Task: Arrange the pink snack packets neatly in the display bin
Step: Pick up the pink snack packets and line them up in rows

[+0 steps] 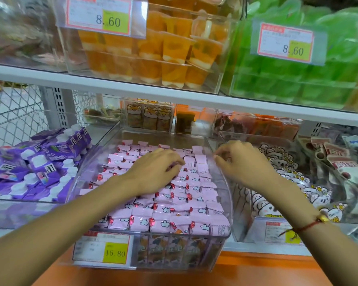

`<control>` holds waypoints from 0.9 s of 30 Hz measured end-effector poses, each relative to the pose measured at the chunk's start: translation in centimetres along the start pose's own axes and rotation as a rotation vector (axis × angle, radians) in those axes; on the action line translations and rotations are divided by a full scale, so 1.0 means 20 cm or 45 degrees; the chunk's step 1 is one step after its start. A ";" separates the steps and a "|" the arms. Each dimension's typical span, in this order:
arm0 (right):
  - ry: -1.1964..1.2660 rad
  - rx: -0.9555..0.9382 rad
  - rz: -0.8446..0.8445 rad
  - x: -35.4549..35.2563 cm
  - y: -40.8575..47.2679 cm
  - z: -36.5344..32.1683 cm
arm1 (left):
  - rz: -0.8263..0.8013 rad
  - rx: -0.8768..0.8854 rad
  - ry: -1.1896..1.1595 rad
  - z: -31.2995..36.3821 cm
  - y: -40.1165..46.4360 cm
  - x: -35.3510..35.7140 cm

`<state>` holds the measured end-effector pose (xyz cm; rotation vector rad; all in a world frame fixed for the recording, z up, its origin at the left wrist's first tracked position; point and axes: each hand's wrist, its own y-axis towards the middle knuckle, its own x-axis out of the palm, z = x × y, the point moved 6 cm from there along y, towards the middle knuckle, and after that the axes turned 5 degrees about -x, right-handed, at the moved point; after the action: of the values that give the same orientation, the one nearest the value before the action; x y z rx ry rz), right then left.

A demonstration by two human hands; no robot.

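Note:
A clear plastic display bin (225, 205) on the lower shelf holds several pink snack packets (174, 211) lying in rows. My left hand (155, 172) lies palm down on the packets in the middle of the bin, fingers bent at the tips against them. My right hand (240, 162) hovers over the bin's right rear corner with its fingers loosely curled; I see nothing held in it. A red string bracelet sits on my right wrist.
Purple pouches (39, 162) fill the bin on the left; white cartoon-print packs (287, 182) fill the bin on the right. A yellow 15.80 price tag (103, 248) hangs on the bin front. An upper shelf (132, 87) carries orange and green jelly cups overhead.

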<state>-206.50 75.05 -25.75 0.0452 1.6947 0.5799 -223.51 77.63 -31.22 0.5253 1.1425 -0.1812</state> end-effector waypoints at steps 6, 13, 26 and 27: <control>-0.057 -0.220 -0.221 0.17 0.22 -0.14 | -0.082 0.037 0.128 -0.02 -0.02 0.02; -0.225 -0.189 -0.410 0.30 0.30 -0.14 | -0.027 0.091 0.181 0.00 -0.03 0.02; -0.229 -0.379 -0.203 0.27 0.28 -0.16 | -0.230 0.031 0.259 -0.01 0.00 0.06; -0.203 -0.368 -0.186 0.27 0.28 -0.15 | -0.227 0.030 0.255 -0.01 0.00 0.06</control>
<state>-212.18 80.75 -28.14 -0.2323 1.4331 0.6875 -223.14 77.81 -32.32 0.4693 1.3848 -0.3017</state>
